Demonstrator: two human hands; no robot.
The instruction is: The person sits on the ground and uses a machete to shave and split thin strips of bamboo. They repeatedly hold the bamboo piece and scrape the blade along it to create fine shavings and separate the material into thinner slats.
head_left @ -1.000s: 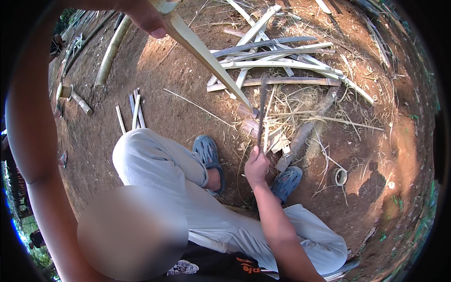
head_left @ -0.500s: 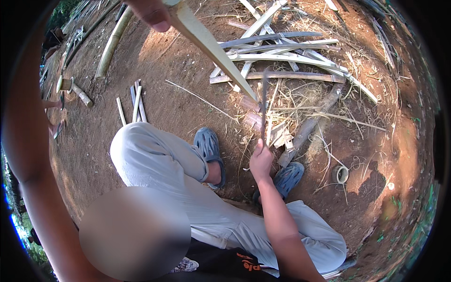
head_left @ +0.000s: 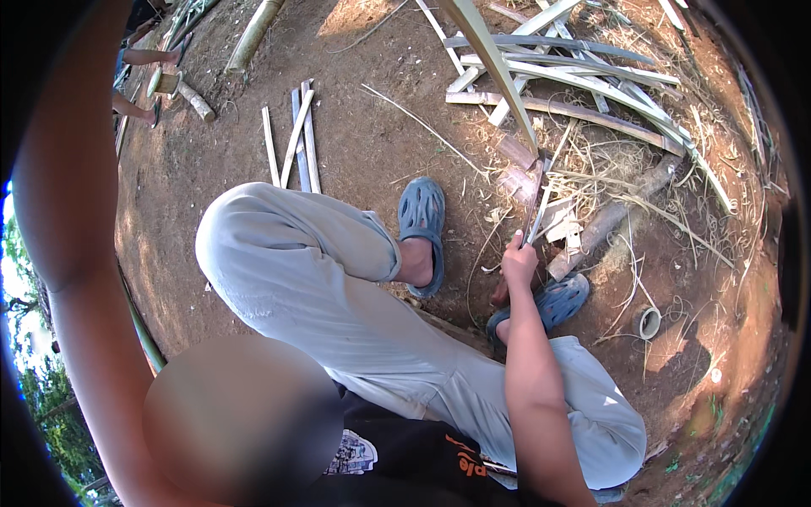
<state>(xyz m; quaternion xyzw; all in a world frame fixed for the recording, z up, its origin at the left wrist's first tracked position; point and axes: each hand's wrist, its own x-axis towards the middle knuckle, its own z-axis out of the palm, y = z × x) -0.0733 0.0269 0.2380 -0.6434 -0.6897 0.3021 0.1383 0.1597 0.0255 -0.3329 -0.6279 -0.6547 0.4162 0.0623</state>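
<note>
My right hand (head_left: 519,264) is closed round the handle of a long-bladed knife (head_left: 534,203), whose dark blade points away from me. By the blade's far end is the lower tip of a long, pale bamboo strip (head_left: 494,68); whether they touch I cannot tell. The strip slants up and out past the top edge. My left arm (head_left: 63,194) reaches up along the left side, and its hand is out of view. Under the strip's tip lie short wood pieces (head_left: 515,152) among shavings.
A pile of split bamboo strips (head_left: 574,72) lies at the far right beside a log (head_left: 617,215). Several strips (head_left: 304,139) rest beyond my left knee. A bamboo ring (head_left: 649,322) is on the right. Another person's legs (head_left: 139,80) show far left.
The view has shifted, and my left hand has gone out past the top edge. The bamboo strip now looks bowed. The knife's blade has swung from upright to leaning slightly right.
</note>
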